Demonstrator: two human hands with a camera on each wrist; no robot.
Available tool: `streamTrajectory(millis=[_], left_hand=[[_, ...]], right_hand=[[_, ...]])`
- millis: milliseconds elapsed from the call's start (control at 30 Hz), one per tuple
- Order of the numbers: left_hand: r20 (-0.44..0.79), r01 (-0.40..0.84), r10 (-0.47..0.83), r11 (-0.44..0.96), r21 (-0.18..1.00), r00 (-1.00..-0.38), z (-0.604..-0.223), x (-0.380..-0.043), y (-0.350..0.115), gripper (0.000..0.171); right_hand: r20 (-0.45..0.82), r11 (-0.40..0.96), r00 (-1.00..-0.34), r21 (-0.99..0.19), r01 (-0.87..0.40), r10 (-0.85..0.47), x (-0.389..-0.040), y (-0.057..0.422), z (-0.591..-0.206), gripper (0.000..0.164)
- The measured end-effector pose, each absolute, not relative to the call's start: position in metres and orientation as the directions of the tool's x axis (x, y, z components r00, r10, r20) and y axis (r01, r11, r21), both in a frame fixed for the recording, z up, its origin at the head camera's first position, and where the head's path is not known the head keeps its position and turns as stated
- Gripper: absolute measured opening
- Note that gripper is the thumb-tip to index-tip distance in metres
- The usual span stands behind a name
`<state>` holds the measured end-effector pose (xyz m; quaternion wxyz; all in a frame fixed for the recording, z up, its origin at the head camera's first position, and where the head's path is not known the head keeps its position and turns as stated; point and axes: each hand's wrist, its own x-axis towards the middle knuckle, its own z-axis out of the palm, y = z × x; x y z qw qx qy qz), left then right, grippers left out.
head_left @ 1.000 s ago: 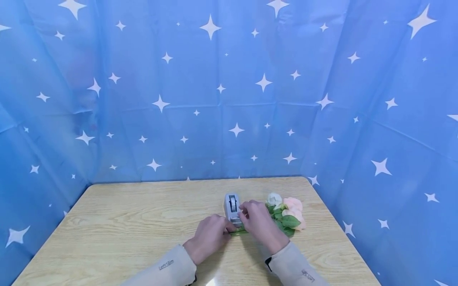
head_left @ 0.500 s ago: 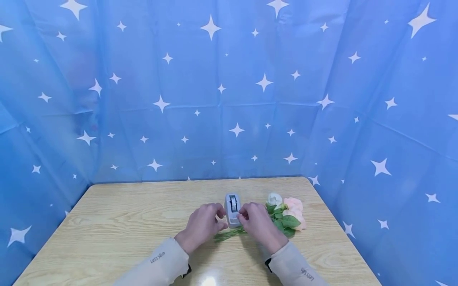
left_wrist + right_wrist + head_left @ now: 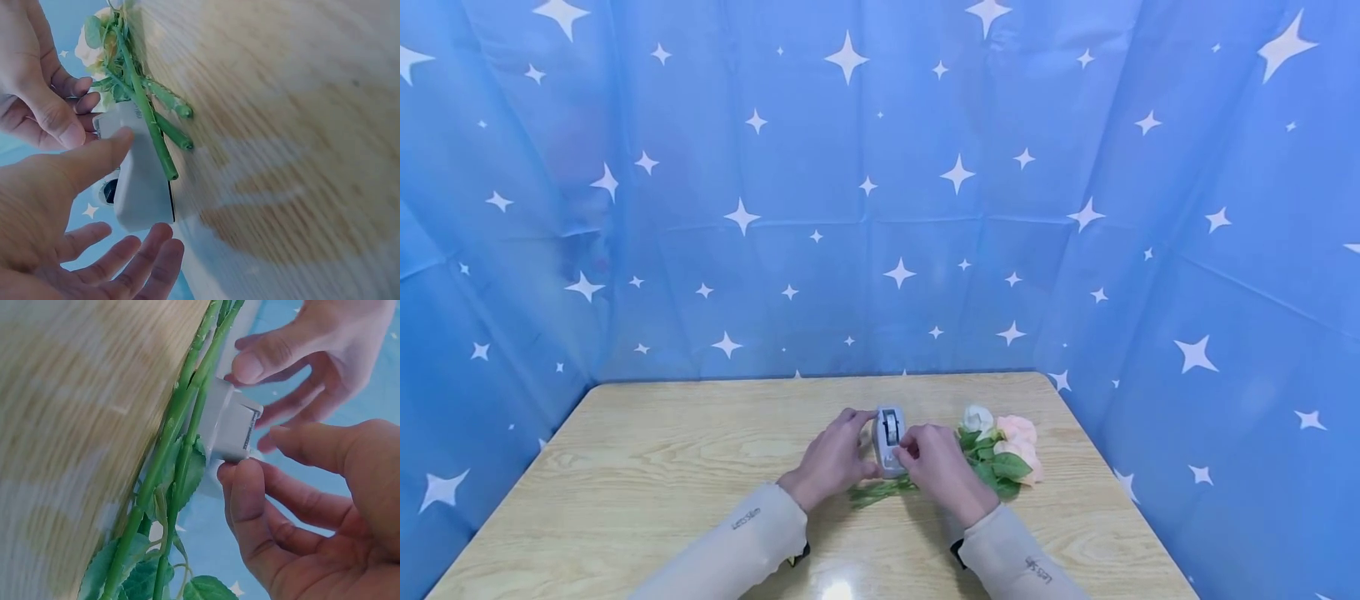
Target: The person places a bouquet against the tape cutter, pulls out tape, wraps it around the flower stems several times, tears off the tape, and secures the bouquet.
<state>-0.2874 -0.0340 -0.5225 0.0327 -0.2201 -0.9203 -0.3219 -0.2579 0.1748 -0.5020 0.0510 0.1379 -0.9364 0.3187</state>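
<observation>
A grey tape dispenser (image 3: pixel 888 457) with a roll of clear tape stands on the table. My left hand (image 3: pixel 832 462) is at its left side, thumb near the front end and fingers spread toward the back; the left wrist view shows these fingers (image 3: pixel 153 256) loosely bent. My right hand (image 3: pixel 943 468) hovers at the cutter end of the dispenser (image 3: pixel 234 425), thumb and forefinger apart in the right wrist view. Whether clear tape touches its fingertips cannot be made out. Green flower stems (image 3: pixel 880 490) lie just in front of the dispenser, partly under my right hand.
To the right lie a white flower (image 3: pixel 977 419) and pale pink flowers (image 3: pixel 1019 437) with green leaves (image 3: pixel 1011 466). The wooden table (image 3: pixel 700 467) extends left and forward. A blue star-patterned curtain (image 3: pixel 820 192) hangs behind and at both sides.
My left hand has let go of the stem ends, risen away from them, and moved up beside the dispenser with its fingers spreading. The right hand has stayed nearly in place at the dispenser.
</observation>
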Motion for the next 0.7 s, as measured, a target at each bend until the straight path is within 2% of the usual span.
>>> streamTrajectory(millis=[167,700], left_hand=[[0.196,0.449,0.416,0.69,0.567,-0.888,-0.524,-0.292,-0.029,0.109],[0.146,0.431,0.429,0.704,0.564,-0.891,-0.522,-0.304,-0.025,0.108]], right_hand=[[0.146,0.753,-0.964,-0.603,-0.263,-0.22,-0.259,0.173,-0.503,0.011],[0.126,0.734,-0.966,-0.629,-0.255,-0.227,-0.266,0.178,-0.506,0.02]])
